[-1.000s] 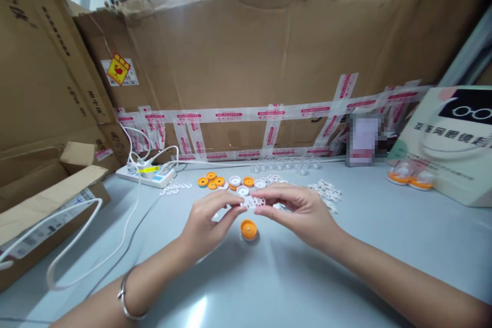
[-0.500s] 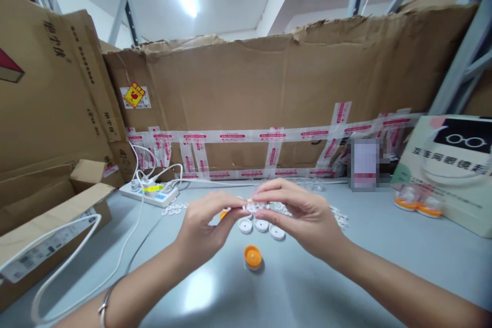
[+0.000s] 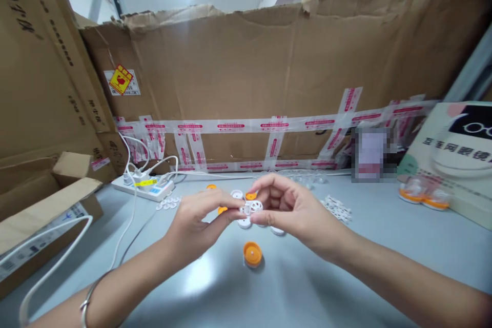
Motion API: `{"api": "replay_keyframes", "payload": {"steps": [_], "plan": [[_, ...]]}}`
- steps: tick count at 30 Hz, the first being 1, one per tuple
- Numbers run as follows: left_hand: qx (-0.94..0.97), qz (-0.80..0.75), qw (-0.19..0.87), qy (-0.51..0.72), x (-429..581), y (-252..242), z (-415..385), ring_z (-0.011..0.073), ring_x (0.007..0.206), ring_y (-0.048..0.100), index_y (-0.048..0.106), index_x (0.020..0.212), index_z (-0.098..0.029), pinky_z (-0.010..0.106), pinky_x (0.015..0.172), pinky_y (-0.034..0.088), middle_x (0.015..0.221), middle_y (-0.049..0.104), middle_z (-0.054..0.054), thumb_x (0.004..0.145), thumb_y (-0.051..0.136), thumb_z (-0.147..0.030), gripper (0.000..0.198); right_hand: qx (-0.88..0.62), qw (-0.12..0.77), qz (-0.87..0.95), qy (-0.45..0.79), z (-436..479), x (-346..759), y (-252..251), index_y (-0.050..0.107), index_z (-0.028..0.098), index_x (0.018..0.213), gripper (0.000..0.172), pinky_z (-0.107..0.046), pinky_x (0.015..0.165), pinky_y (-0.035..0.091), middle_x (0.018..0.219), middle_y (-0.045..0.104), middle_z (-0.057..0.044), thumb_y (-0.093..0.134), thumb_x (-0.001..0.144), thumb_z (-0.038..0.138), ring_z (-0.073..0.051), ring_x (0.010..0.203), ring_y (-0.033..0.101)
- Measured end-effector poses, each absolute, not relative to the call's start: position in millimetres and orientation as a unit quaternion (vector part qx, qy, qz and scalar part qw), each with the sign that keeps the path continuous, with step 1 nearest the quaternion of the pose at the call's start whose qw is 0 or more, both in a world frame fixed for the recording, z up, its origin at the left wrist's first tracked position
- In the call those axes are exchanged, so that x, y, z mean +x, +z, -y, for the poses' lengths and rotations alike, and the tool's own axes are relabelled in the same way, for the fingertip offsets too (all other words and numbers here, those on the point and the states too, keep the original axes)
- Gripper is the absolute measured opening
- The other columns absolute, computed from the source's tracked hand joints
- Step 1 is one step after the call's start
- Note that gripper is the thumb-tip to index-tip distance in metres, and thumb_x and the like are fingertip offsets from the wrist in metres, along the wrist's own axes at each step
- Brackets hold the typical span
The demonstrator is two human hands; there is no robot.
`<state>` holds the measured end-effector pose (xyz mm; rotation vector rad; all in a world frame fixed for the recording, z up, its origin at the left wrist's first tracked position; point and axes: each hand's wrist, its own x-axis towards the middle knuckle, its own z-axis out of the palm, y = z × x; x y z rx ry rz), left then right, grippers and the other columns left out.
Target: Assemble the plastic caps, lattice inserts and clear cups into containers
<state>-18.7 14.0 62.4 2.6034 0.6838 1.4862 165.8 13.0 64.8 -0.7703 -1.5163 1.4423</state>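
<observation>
Both my hands meet above the grey table (image 3: 315, 287) and pinch one small white perforated plastic piece (image 3: 251, 208) between their fingertips. My left hand (image 3: 196, 223) grips it from the left with thumb and forefinger. My right hand (image 3: 294, 210) holds it from the right, fingers curled. An orange cap (image 3: 252, 254) lies on the table just below the hands. Several white caps (image 3: 244, 223) and orange caps (image 3: 250, 196) lie behind and under the hands, partly hidden.
A taped cardboard wall (image 3: 269, 87) closes off the back. A white power strip (image 3: 144, 187) with cables sits at back left, beside an open carton (image 3: 42, 215). A heap of white parts (image 3: 337, 208) lies right of the hands. A printed box (image 3: 453, 159) and orange-based clear containers (image 3: 423, 195) stand at far right.
The view shifted up, then partly back down. My hands stayed together on the white piece, and my right hand's fingers have curled more around it.
</observation>
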Motion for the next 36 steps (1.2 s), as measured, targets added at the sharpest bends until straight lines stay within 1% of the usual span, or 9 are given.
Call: {"api": "replay_keyframes", "payload": {"steps": [3,7,10,16,22,24,27,32,36], "plan": [[0.85,-0.237,0.038,0.469,-18.0,54.4,-18.2,0.0108,0.062,0.065,0.064,0.085,-0.016,0.02,0.06,0.052,0.072,0.071,0.002,0.076,0.064,-0.009,0.011,-0.322,0.416,0.588,0.614,-17.4,167.0,60.2,0.056,0.02,0.083,0.032,-0.017,0.044,0.033,0.062,0.054,0.006,0.077,0.06,0.025,-0.005,0.057,0.052],[0.861,-0.22,-0.028,0.458,-16.9,44.2,-23.7,0.013,0.069,0.066,0.062,0.095,-0.016,0.022,0.065,0.054,0.079,0.071,0.005,0.079,0.062,-0.013,0.017,-0.316,0.401,0.568,0.645,-23.8,168.3,53.2,0.056,0.019,0.081,0.03,-0.019,0.046,0.032,0.059,0.054,0.006,0.077,0.061,0.028,-0.006,0.056,0.052],[0.863,-0.191,-0.065,0.463,-16.0,39.9,-24.2,0.0139,0.075,0.067,0.062,0.095,-0.016,0.024,0.07,0.055,0.083,0.071,0.006,0.079,0.061,-0.011,0.017,-0.315,0.392,0.557,0.661,-25.4,167.8,50.0,0.055,0.019,0.079,0.032,-0.02,0.051,0.035,0.058,0.055,0.006,0.078,0.058,0.027,-0.007,0.056,0.053],[0.858,-0.217,0.015,0.466,-11.6,40.5,-15.5,0.0116,0.072,0.066,0.063,0.091,-0.015,0.02,0.069,0.054,0.079,0.071,0.005,0.075,0.063,-0.005,0.019,-0.312,0.39,0.567,0.656,-20.5,165.4,49.1,0.053,0.019,0.076,0.034,-0.022,0.057,0.041,0.058,0.053,0.007,0.079,0.057,0.027,-0.006,0.055,0.052],[0.825,-0.268,0.026,0.496,-15.0,41.9,-10.4,0.0112,0.068,0.065,0.065,0.09,-0.017,0.021,0.066,0.055,0.078,0.07,0.003,0.073,0.065,-0.007,0.02,-0.284,0.397,0.62,0.614,-17.4,167.5,50.1,0.054,0.02,0.091,0.032,-0.025,0.07,0.049,0.079,0.059,0.002,0.072,0.065,0.018,-0.008,0.071,0.059],[0.811,-0.293,0.046,0.504,-17.9,40.6,-10.0,0.0118,0.068,0.065,0.066,0.088,-0.016,0.021,0.065,0.055,0.079,0.071,0.003,0.073,0.067,-0.01,0.017,-0.265,0.391,0.658,0.587,-16.4,168.2,50.2,0.053,0.021,0.094,0.03,-0.027,0.075,0.051,0.087,0.06,0.001,0.067,0.069,0.014,-0.01,0.078,0.062],[0.788,-0.319,0.123,0.513,-20.2,37.2,-9.2,0.0125,0.069,0.066,0.068,0.088,-0.016,0.021,0.064,0.056,0.08,0.072,0.003,0.073,0.068,-0.013,0.015,-0.259,0.411,0.735,0.472,-14.5,168.2,48.9,0.057,0.021,0.094,0.022,-0.029,0.078,0.051,0.091,0.063,-0.002,0.059,0.074,0.011,-0.012,0.083,0.063],[0.76,-0.331,0.241,0.506,-18.8,32.1,-5.1,0.0134,0.068,0.067,0.069,0.088,-0.018,0.022,0.064,0.057,0.079,0.073,0.003,0.077,0.064,-0.014,0.013,-0.274,0.447,0.781,0.339,-12.6,166.6,44.4,0.064,0.021,0.089,0.016,-0.026,0.067,0.052,0.08,0.068,-0.001,0.055,0.079,0.012,-0.012,0.072,0.063],[0.771,-0.331,0.217,0.499,-17.9,30.8,-2.0,0.0137,0.066,0.066,0.069,0.087,-0.016,0.024,0.062,0.056,0.078,0.072,0.004,0.076,0.065,-0.015,0.012,-0.291,0.462,0.779,0.307,-12.5,164.2,44.4,0.066,0.022,0.084,0.008,-0.028,0.065,0.05,0.076,0.067,-0.001,0.06,0.078,0.021,-0.013,0.069,0.06]]}}
